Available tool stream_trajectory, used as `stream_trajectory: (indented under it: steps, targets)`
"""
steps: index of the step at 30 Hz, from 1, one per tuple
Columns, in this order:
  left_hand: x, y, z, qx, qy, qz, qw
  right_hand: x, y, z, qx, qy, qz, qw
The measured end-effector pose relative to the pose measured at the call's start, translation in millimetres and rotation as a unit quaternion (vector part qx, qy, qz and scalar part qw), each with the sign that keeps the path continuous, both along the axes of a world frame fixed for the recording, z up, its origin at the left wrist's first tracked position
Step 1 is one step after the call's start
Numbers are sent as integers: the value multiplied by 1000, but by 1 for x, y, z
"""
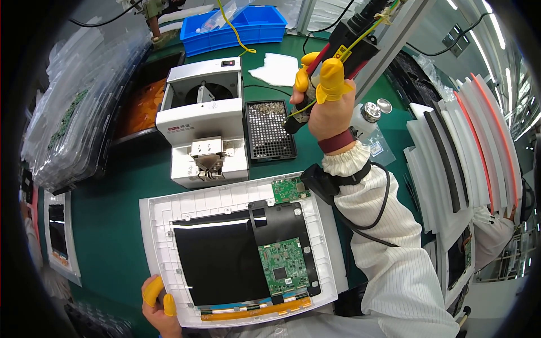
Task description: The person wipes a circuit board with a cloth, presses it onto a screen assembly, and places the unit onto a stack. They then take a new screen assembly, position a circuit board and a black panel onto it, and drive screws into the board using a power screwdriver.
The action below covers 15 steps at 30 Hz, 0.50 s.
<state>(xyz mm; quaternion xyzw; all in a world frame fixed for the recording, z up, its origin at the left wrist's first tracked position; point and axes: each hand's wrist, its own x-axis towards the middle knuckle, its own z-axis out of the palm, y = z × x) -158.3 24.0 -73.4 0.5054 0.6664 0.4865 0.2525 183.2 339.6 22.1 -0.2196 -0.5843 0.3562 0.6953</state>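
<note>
My right hand (331, 112), with yellow finger cots and a dark red wristband, is wrapped round a black and red electric screwdriver (338, 40). The tool's lower end points down beside a black tray of small screws (271, 130). Below lies a white display housing (163, 256), its inner side up, with a dark screen panel (220, 259). A large green circuit board (283, 267) and a smaller green board (291, 190) sit in it. My left hand (160, 308), also in yellow cots, grips the housing's lower left corner.
A white screw feeder machine (200, 121) stands behind the housing. Beyond it is a blue bin (234, 31). Stacked clear trays (70, 112) rise at left, white foam sheets (451, 152) at right. A small metal-topped bottle (369, 112) stands near my right wrist.
</note>
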Motion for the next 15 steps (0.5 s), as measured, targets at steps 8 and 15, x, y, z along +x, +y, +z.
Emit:
stream_trajectory:
  steps: [8, 15]
  targets:
    - [0, 1, 1, -7, -12, -1, 1000, 1, 0, -7, -15, -6, 0, 1000]
    - [3, 1, 3, -3, -5, 2, 1000, 2, 3, -10, -20, 1, 11, 1000]
